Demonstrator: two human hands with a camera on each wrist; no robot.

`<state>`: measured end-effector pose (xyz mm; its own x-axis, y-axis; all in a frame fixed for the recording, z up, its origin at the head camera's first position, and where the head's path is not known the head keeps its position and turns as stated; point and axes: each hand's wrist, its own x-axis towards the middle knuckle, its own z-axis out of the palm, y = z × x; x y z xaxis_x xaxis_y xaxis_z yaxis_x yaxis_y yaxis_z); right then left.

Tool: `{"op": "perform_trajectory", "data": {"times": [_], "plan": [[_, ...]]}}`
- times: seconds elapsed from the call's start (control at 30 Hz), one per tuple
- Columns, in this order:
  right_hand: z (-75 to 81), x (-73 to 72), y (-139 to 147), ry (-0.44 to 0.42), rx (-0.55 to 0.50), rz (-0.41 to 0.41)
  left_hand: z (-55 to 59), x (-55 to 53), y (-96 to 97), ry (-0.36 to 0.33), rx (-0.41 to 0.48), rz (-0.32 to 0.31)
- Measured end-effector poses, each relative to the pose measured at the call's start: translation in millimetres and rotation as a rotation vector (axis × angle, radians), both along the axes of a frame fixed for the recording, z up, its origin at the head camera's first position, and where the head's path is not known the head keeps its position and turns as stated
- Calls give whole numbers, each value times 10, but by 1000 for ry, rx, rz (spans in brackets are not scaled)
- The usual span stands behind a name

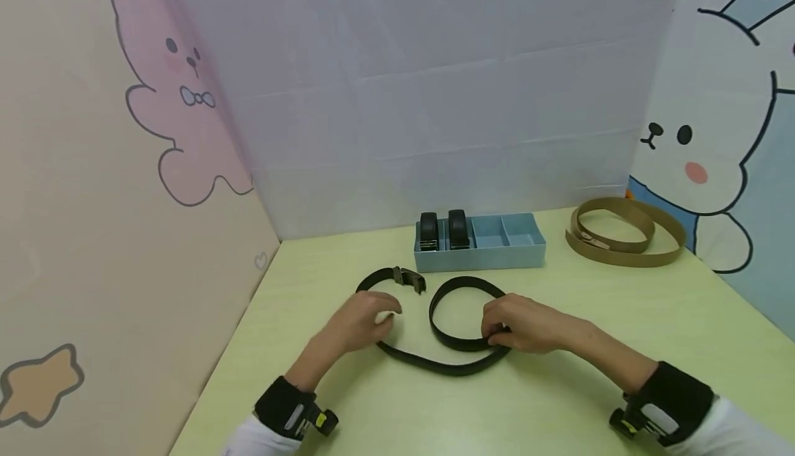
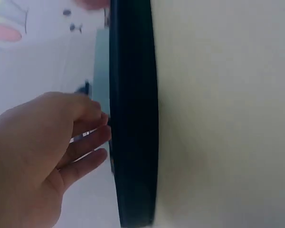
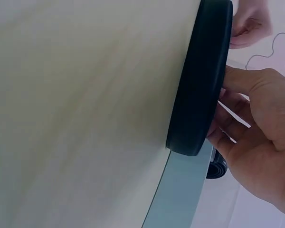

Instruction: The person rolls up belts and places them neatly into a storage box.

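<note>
- Watching the head view, I see the black belt [image 1: 456, 370] at the centre, a little low, standing on edge in loose curves on the table [image 1: 497, 414].
- My right hand [image 1: 528, 323] pinches it at the right of the curl, where inner ring and outer sweep meet. If that pinch slackens, I'd expect the ring to spring wider, since nothing else visibly binds it.
- My left hand [image 1: 363, 318] is loosely curved beside the strap at centre left, thumb and fingers apart; I cannot tell whether it touches. With so little control there, a push could tip the band flat.
- The buckle [image 1: 410, 279] sits free, above the left hand. Pulled round carelessly, it might drag or snag on the strap.
- Just above stands the blue tray [image 1: 478, 259], two black rolls [image 1: 444, 230] in its left compartments. A wide swing of the buckle end could knock it.
</note>
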<state>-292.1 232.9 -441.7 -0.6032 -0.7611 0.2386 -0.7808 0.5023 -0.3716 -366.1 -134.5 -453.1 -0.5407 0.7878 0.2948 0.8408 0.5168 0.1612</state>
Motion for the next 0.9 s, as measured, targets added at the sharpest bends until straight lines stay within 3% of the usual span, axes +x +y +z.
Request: {"op": "perform_trajectory", "data": {"times": [0.1,0.2,0.27,0.4,0.53,0.67,0.9], "plan": [[7,-8,-35,3,1,-6,26,304,372,-89,20,-137],[11,-4,-63,-1,6,-9,2,531,671,-139,-19,-213],[6,3,-68,-3,7,-5,-43,606,799,-143,-40,-244],[1,15,-38,14,2,26,-128,649,898,-105,-56,-280],[20,32,17,40,-2,65,-111,643,805,-123,-88,-304],[41,82,90,51,-2,92,-71,619,573,-184,-108,-311],[44,200,251,49,6,105,-17,565,97,-209,-121,-214]]}}
